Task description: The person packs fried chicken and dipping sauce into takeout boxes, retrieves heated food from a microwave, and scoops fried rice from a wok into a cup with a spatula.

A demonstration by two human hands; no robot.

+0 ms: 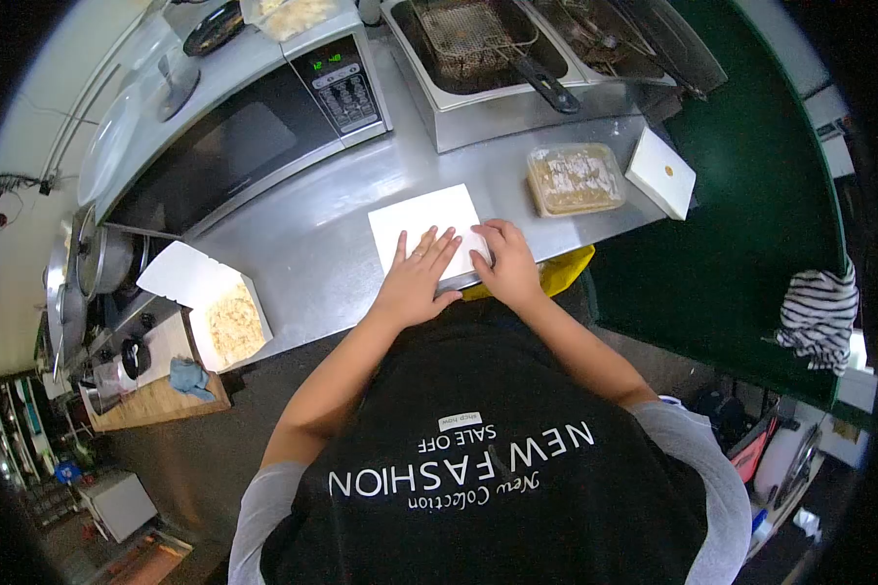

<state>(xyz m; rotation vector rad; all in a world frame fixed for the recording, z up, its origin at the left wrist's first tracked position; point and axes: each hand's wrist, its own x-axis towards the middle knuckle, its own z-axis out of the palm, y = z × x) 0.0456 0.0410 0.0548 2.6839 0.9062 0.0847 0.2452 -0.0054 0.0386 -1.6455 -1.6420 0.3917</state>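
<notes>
A white cardboard food box [427,213] with its lid down sits near the front edge of the steel counter. My left hand [421,275] lies on the lid with its fingers spread. At the box's right side, my right hand [502,261] grips the edge with bent fingers and thumb. To the left stands an open white food box [187,273] filled with pale yellow shredded or grated food [234,327]. On the right are a lidded clear plastic tub [576,179] of brownish contents and a closed white box [661,174].
A microwave [234,136] stands at the back left. A deep fryer [502,122] with a wire basket [473,34] is at the back; the basket's black handle [546,86] juts over the front. Something yellow [568,271] hangs below the counter edge. A blue cloth [191,377] lies at lower left.
</notes>
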